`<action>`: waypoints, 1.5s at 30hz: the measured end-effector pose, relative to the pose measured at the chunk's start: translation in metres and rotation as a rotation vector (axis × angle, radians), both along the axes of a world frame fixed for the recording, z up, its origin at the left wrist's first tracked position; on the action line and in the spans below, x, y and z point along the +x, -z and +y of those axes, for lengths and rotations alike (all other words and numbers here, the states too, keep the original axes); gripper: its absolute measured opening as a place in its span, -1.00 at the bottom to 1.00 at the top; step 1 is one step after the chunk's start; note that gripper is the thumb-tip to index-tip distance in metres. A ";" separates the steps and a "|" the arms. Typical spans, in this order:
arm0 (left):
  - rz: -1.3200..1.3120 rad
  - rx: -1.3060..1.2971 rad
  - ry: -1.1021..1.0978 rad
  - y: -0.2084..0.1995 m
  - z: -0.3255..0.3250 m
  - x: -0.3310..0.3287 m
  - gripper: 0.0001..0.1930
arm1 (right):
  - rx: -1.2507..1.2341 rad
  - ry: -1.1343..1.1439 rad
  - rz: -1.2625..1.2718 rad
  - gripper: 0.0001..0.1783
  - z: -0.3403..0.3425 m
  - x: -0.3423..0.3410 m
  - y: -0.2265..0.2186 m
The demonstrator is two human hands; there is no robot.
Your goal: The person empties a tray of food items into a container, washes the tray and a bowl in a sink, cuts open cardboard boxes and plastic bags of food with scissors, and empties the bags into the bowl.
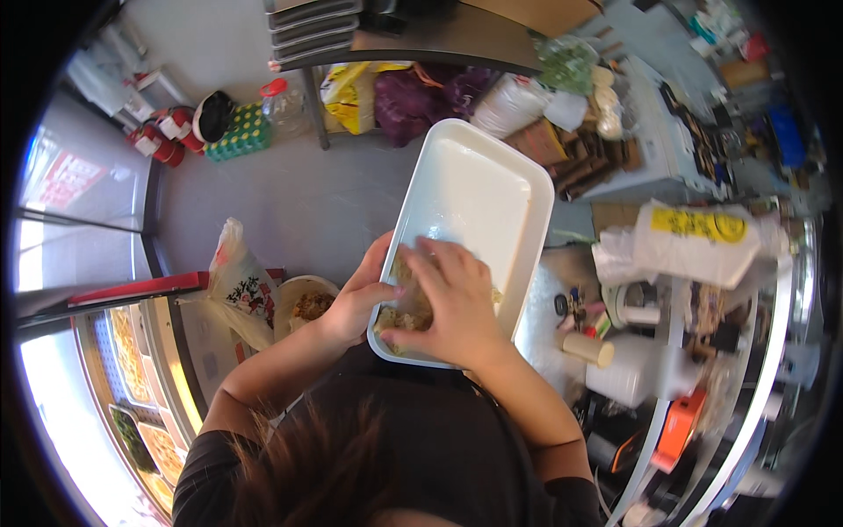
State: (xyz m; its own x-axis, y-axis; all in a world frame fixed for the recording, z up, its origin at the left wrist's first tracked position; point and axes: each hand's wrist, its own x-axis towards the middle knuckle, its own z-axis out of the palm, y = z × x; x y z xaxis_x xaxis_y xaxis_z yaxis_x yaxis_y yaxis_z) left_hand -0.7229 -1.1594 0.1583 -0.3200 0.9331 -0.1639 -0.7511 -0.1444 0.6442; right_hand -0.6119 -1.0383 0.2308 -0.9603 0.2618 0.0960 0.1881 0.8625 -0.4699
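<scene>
White rectangular tray (481,189), mid-frame, may tip if the gripping left hand (360,300) slackens; right hand (465,309) curls over pale food (404,319), grasp unclear.

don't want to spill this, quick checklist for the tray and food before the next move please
1. Left grip on the white tray: ok, at its left side.
2. Right grip inside the tray: ok, at the near end.
3. Food kept off the tray's far end: ok, none seen there.
4. Right grip closed on food: cannot tell, partly hidden.
5. Tray level: cannot tell from this single view.
</scene>
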 end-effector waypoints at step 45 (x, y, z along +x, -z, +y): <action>-0.026 -0.176 0.738 0.035 0.027 0.249 -0.52 | 0.118 0.441 0.133 -0.66 -0.093 0.313 0.040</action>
